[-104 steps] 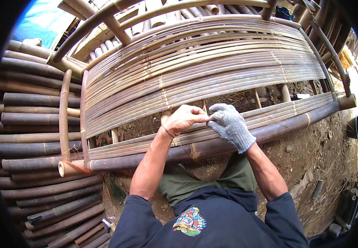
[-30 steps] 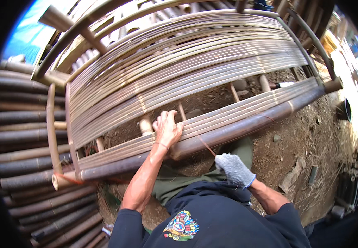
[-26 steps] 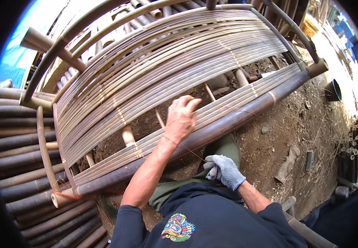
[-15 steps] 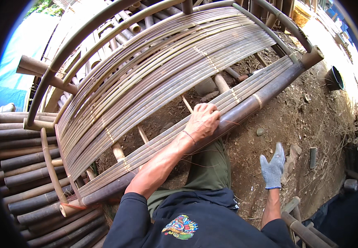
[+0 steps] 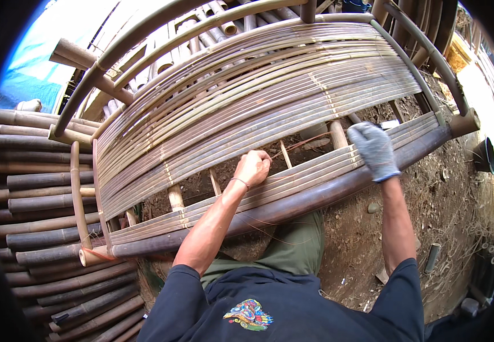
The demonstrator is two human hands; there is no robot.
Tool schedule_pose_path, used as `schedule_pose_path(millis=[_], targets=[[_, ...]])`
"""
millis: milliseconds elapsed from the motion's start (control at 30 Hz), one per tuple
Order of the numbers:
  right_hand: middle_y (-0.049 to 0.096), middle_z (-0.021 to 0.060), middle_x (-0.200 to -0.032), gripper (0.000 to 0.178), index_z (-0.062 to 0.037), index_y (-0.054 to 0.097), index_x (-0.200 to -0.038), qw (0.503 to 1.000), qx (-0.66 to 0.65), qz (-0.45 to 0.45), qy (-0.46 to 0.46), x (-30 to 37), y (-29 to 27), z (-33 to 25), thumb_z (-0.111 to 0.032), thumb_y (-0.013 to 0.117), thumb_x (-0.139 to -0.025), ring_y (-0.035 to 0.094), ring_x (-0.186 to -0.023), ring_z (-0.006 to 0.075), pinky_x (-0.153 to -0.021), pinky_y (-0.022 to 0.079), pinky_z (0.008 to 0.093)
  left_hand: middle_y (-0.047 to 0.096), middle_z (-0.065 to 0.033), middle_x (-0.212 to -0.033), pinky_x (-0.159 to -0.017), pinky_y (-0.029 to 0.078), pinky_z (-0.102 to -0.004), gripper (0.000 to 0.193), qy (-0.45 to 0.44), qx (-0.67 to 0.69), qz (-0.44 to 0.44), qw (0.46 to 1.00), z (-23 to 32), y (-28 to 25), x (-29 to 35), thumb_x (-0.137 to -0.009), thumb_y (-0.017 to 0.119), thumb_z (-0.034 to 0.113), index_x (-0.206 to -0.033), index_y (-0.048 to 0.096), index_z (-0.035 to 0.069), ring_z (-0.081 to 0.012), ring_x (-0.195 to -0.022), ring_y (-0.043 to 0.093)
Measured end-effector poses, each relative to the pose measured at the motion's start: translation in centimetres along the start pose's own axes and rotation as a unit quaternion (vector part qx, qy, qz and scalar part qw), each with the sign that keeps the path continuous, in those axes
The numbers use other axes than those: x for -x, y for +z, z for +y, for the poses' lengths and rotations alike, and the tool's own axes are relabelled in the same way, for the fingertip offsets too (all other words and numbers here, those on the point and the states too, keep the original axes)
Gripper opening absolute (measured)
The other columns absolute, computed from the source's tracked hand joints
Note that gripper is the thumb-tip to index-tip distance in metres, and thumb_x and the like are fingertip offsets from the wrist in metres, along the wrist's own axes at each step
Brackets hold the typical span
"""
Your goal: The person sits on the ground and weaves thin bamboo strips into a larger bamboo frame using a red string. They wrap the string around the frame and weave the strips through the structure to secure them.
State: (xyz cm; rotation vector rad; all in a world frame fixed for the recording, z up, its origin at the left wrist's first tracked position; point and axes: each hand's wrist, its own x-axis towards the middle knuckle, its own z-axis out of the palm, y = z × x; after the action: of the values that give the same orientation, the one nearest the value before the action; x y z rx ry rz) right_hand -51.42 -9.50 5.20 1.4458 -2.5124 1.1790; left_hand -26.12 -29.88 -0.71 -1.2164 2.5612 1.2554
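Note:
A bamboo bench seat (image 5: 241, 108) of long split slats lies in front of me, with a gap before its front strip of slats. My bare left hand (image 5: 252, 169) is over the gap beside the front slats, its fingers closed on a thin reddish-brown strand (image 5: 307, 141). This strand runs right toward my right hand (image 5: 374, 149), which wears a grey glove and is above the slats' right part. Motion blurs the gloved fingers, so their grip is unclear. Loose strand also curves over the dark front pole (image 5: 292, 203) near my left forearm.
Bamboo poles (image 5: 53, 205) are stacked at the left. Curved bamboo rails (image 5: 161, 34) rise along the bench's far side. A dark bucket (image 5: 484, 155) stands at the right, and a short bamboo piece (image 5: 432, 258) lies on the dirt. A blue tarp (image 5: 27, 85) is at the far left.
My gloved right hand has come up from the lower right to above the slats. My left hand has shifted left off the front pole, and the strand now stretches to its right. The view has shifted.

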Motion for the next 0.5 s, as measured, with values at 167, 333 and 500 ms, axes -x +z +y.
schedule_pose_path(millis=[167, 333, 500], targets=[[0.072, 0.0154, -0.078, 0.016, -0.0081, 0.073, -0.075, 0.907, 0.272, -0.296, -0.127, -0.3, 12.7, -4.6, -0.017, 0.061, -0.078, 0.070, -0.070, 0.0317, -0.063, 0.055, 0.0455, 0.071, -0.0145, -0.088, -0.072, 0.052, -0.0357, 0.030, -0.001, 0.127, -0.089, 0.988, -0.3, 2.6, -2.4, -0.080, 0.063, 0.012, -0.104, 0.068, -0.004, -0.0180, -0.077, 0.063], [0.068, 0.0245, -0.082, 0.020, -0.0035, 0.072, -0.081, 0.806, 0.032, -0.558, -0.195, -2.8, 17.1, -1.2, -0.019, 0.060, -0.080, 0.067, -0.074, 0.0399, -0.068, 0.054, 0.0469, 0.069, -0.0073, -0.080, -0.065, 0.050, -0.0306, 0.022, -0.031, 0.131, -0.128, 0.983, -1.5, 3.0, -2.7, -0.081, 0.071, 0.015, -0.098, 0.073, 0.000, -0.0130, -0.071, 0.060], [0.071, 0.0166, -0.088, 0.019, -0.0011, 0.072, -0.096, 0.944, -0.201, -0.256, 0.048, -1.4, 9.4, -3.7, -0.016, 0.063, -0.086, 0.069, -0.082, 0.0338, -0.079, 0.054, 0.0411, 0.064, 0.0027, -0.073, -0.063, 0.047, -0.0261, 0.021, -0.032, 0.174, -0.092, 0.980, -1.4, -0.1, 0.2, -0.089, 0.074, 0.024, -0.094, 0.074, 0.004, -0.0070, -0.068, 0.054]])
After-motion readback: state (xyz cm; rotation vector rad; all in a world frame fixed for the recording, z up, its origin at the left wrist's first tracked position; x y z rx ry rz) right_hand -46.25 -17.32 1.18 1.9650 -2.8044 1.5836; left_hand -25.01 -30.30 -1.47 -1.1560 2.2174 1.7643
